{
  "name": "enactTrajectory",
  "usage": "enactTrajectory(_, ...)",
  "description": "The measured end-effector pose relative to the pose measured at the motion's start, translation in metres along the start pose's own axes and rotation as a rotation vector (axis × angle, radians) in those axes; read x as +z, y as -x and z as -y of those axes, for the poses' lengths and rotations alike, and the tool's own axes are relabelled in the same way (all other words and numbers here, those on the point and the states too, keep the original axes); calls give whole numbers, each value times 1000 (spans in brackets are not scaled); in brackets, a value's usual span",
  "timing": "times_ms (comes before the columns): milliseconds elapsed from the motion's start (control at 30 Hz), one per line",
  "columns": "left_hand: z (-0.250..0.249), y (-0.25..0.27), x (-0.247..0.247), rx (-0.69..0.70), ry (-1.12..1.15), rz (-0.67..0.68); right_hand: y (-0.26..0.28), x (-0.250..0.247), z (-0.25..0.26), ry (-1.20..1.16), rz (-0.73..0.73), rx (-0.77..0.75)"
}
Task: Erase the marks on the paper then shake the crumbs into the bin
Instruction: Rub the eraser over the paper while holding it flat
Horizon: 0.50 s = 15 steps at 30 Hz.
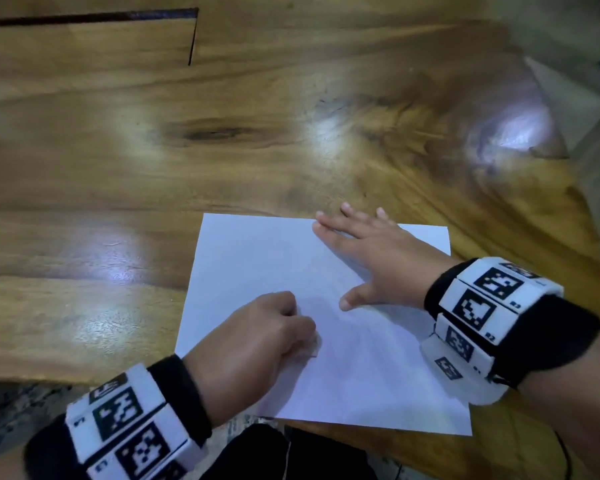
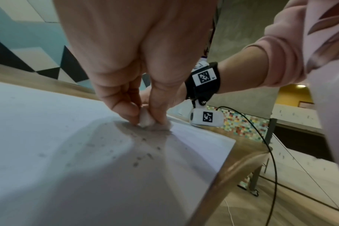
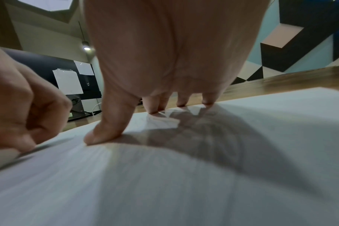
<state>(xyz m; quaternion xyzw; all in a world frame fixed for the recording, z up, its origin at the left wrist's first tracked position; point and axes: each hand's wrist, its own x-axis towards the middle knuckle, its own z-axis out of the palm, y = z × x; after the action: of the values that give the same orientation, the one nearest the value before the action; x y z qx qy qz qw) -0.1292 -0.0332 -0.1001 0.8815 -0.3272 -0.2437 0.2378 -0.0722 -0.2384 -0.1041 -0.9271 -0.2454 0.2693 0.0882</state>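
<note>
Paper [image 1: 267, 268]: one white sheet, lying flat on the wooden surface [image 1: 153, 161] near its front edge and toward its right corner; the sheet's near corner reaches just past that front edge.

Left hand [image 1: 257, 344]: on the near left part of the sheet, fingers curled and pinching a small white eraser [image 2: 145, 120] between thumb and fingertips. The eraser's lower end touches the paper. From the head view only a sliver of it shows under the knuckles.

Crumbs [image 2: 143, 154]: dark specks scattered on the sheet just in front of the eraser and the pinching fingers, thickest close to the contact point, thinner farther out. The picture is too blurred there to tell whether any pencil marks lie among them.

Right hand [image 1: 378, 261]: palm down on the far right part of the sheet, fingers [image 3: 155, 105] straight and spread, tips at the paper's far edge, some reaching onto the bare wood. The thumb [image 3: 106, 131] is stretched aside, pressing the sheet, its tip near the left hand but apart from it.

Both wrists: black bands with white coded marker blocks [image 1: 471, 306].
</note>
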Motion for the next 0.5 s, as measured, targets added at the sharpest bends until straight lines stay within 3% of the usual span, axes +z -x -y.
enactTrajectory(167, -1, 1, 3, -72, 22, -16, 19, -8, -32, -39, 9, 39)
enactTrajectory(333, -2, -24, -21, -119, 57, 77, 29, -7, -43, -67, 27, 20)
enactTrajectory(500, -1, -86, -57, -219, 70, -201, 28, -5, -43, -62, 17, 29)
